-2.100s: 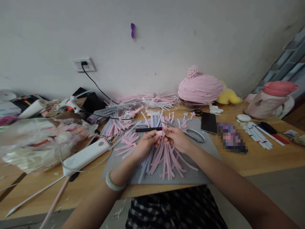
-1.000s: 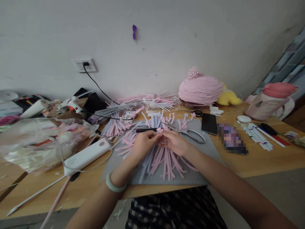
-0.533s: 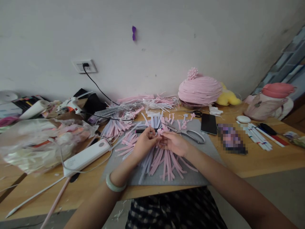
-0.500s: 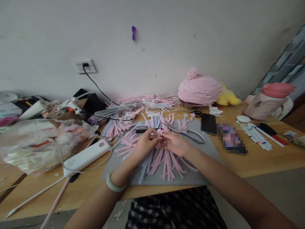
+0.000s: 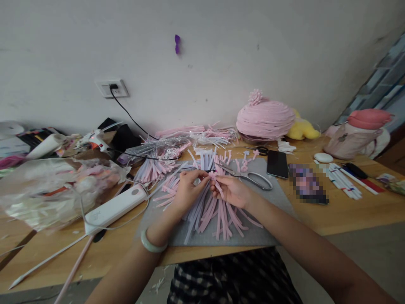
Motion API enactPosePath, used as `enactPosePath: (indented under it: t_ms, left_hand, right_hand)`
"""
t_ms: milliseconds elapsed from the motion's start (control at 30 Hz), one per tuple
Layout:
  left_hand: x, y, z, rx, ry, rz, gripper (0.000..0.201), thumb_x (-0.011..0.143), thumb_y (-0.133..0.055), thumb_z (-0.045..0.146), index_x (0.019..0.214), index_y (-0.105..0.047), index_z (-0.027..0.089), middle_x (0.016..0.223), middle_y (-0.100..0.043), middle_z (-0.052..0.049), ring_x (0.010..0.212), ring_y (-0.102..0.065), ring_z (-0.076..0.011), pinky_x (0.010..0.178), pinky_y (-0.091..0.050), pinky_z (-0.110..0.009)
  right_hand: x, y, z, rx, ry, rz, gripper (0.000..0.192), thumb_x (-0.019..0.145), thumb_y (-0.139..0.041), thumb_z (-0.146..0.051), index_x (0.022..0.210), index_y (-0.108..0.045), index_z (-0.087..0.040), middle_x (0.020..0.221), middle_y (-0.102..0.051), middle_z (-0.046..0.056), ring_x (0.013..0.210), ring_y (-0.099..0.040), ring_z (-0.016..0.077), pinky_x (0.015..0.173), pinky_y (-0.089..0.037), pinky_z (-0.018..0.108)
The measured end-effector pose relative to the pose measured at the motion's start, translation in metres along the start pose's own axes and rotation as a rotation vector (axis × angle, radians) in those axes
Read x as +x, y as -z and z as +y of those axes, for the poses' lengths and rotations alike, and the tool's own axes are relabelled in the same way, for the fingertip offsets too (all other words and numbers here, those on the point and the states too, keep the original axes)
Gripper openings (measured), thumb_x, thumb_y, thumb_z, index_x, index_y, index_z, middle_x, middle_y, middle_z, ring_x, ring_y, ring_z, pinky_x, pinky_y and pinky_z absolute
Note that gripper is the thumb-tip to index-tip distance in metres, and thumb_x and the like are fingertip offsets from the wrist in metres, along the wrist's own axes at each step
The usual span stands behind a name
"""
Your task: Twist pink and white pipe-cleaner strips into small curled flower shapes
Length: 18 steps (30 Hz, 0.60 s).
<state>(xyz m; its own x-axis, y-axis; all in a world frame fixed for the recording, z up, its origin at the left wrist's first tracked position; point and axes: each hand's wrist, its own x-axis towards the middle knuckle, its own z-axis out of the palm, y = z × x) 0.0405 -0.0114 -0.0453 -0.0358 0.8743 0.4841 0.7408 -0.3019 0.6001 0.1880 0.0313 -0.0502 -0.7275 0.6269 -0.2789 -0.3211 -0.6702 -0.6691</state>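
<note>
The right hand [image 5: 233,191] is closing its fingertips around a small pink flower [image 5: 213,174] above the gray mat [image 5: 274,207] — the left hand [image 5: 188,188] is curling beside it, fingertips at the petals, grip unclear. Pink strips [image 5: 222,221] are fanning across the mat; scissors [image 5: 241,174] are lying toward its far right.

Small pink flower-shaped piece [image 5: 213,173], petals uppermost, 1 strip-like stem [image 5: 219,188] slanting down, held in right-hand fingers [image 5: 225,180].
</note>
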Motion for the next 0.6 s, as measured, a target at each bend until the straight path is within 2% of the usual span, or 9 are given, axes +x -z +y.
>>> enactPosePath:
  t_ms: [167,300,400,500,600]
  left_hand:
    - [-0.004,-0.003,0.005,0.159,-0.064,0.01,0.008,0.076,-0.055,0.021,0.07,-0.059,0.016,0.067,-0.063,0.001,0.066,-0.056,-0.0136,0.071,-0.029,-0.031]
    - [-0.011,-0.01,0.008,0.312,-0.18,0.14,0.013,0.077,-0.054,0.02,0.065,-0.056,0.016,0.063,-0.061,0.001,0.067,-0.055,-0.0145,0.07,-0.026,-0.032]
    - [-0.016,-0.015,0.008,0.32,-0.24,0.216,0.02,0.08,-0.051,0.021,0.062,-0.055,0.016,0.061,-0.062,0.0,0.065,-0.055,-0.0144,0.07,-0.026,-0.033]
    - [-0.017,-0.015,0.008,0.247,-0.265,0.131,0.018,0.082,-0.049,0.022,0.067,-0.058,0.016,0.068,-0.065,-0.001,0.068,-0.056,-0.0147,0.073,-0.027,-0.033]
    - [-0.014,-0.011,0.007,0.117,-0.206,-0.007,0.019,0.083,-0.046,0.022,0.076,-0.063,0.018,0.077,-0.068,-0.003,0.074,-0.058,-0.0154,0.075,-0.028,-0.033]
  right_hand:
    - [0.0,-0.005,0.003,-0.002,0.013,0.052,0.026,0.086,-0.04,-0.01,0.067,-0.058,-0.009,0.054,-0.054,0.001,0.049,-0.051,0.0068,0.049,-0.043,0.018]
    - [0.004,-0.008,0.009,0.063,0.053,0.07,0.025,0.085,-0.042,-0.008,0.064,-0.057,-0.01,0.051,-0.051,-0.002,0.043,-0.046,0.004,0.045,-0.04,0.015]
    - [0.007,-0.006,0.01,0.106,0.057,0.056,0.022,0.083,-0.047,-0.01,0.063,-0.055,-0.01,0.052,-0.05,-0.002,0.043,-0.044,0.0028,0.043,-0.038,0.013]
    - [0.007,-0.002,0.007,0.1,0.045,0.05,0.018,0.08,-0.053,-0.011,0.062,-0.055,-0.01,0.052,-0.049,-0.002,0.043,-0.043,0.002,0.042,-0.034,0.012]
    - [0.005,0.001,-0.001,0.05,0.071,0.076,0.015,0.074,-0.06,-0.013,0.06,-0.055,-0.009,0.05,-0.046,-0.004,0.042,-0.039,0.0006,0.039,-0.029,0.011]
